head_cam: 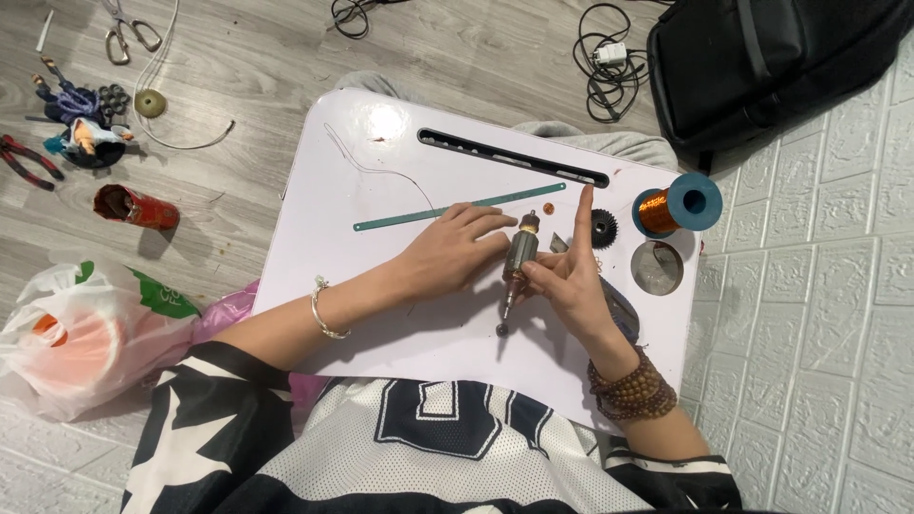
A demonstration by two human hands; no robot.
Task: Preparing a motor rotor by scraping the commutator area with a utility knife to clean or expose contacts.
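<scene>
A glossy white tabletop [381, 238] with rounded corners sits over grey wood-grain floor [248, 57]. Near its middle, the left hand [447, 252] and right hand [562, 276] each close their grip on a ribbed metal motor armature [520, 255]. A copper wire spool [674, 207] stands at the right edge.

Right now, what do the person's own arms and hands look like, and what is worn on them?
Both forearms are bare. The left hand has a thin silver bangle at its wrist. The right hand has a brown beaded bracelet, wound in several rows. Black-and-white short sleeves with star shapes cover the upper arms.
</scene>
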